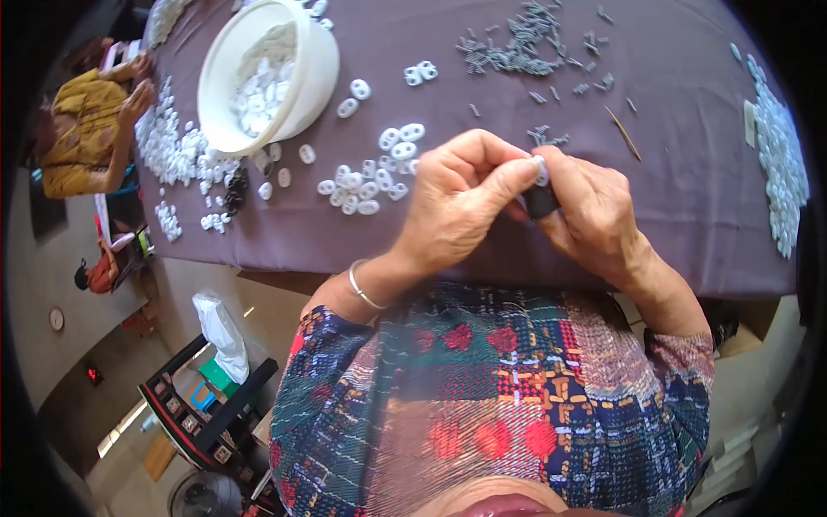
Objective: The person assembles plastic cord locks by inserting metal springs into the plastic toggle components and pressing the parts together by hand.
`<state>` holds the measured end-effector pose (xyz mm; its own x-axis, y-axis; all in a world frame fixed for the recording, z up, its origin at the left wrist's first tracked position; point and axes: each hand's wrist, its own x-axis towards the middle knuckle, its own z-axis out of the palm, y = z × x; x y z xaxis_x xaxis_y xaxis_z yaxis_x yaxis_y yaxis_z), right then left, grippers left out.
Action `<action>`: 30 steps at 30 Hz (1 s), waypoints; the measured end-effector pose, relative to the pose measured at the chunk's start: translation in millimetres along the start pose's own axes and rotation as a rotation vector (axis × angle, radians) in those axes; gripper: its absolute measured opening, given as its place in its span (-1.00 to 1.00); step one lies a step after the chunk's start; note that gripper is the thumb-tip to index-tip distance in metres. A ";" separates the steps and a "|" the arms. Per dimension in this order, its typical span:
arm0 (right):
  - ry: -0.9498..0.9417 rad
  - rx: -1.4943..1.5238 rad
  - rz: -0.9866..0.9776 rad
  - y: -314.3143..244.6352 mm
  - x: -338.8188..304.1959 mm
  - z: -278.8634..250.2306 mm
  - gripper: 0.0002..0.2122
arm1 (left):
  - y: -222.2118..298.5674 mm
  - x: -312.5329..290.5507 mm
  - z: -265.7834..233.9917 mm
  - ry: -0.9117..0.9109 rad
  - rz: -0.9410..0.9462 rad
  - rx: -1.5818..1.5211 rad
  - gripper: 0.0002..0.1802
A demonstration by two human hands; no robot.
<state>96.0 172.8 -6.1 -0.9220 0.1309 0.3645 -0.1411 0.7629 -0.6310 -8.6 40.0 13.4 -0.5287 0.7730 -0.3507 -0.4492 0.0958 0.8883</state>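
Observation:
Over the near edge of the table, my left hand (461,196) and my right hand (594,202) meet, both closed with fingertips together. Pinched between them is a small white oval plastic piece (542,177), mostly covered by my fingers. A black band or wrap (540,203) shows beside the fingers of my right hand; whether it is worn or held is unclear. Left of my hands lies a loose group of white two-holed oval pieces (368,207). Just beyond my fingertips is a little cluster of small grey pins (543,135).
A white tub (323,73) of white pieces stands at the far left, with more white pieces (168,138) heaped beside it. Farther back lies a pile of grey pins (525,41). A thin wooden stick (624,133) and translucent oval pieces (780,164) are to the right. Another person (82,133) sits at left.

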 end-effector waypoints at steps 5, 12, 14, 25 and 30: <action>0.053 0.027 -0.027 1.4 5.2 -0.5 -0.70 | -3.1 4.1 1.3 -0.019 0.084 -0.036 -0.84; 0.062 0.033 -0.065 3.9 2.7 -1.5 -0.68 | -2.1 4.3 5.1 0.004 0.083 0.039 -0.84; 0.059 0.032 -0.068 4.0 1.4 -0.4 -0.68 | -1.7 3.4 5.3 0.003 0.072 0.046 -0.84; 0.042 0.094 -0.021 1.2 1.2 -1.6 -0.65 | -7.8 3.5 3.9 0.005 0.096 -0.028 -0.84; 0.063 0.025 -0.026 3.2 -1.3 0.6 -0.66 | -8.6 4.4 3.5 0.001 0.090 -0.031 -0.83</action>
<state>96.6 174.6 -9.1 -0.8934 0.1512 0.4231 -0.1748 0.7506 -0.6372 -4.6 44.8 5.3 -0.5683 0.7772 -0.2704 -0.4222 0.0066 0.9065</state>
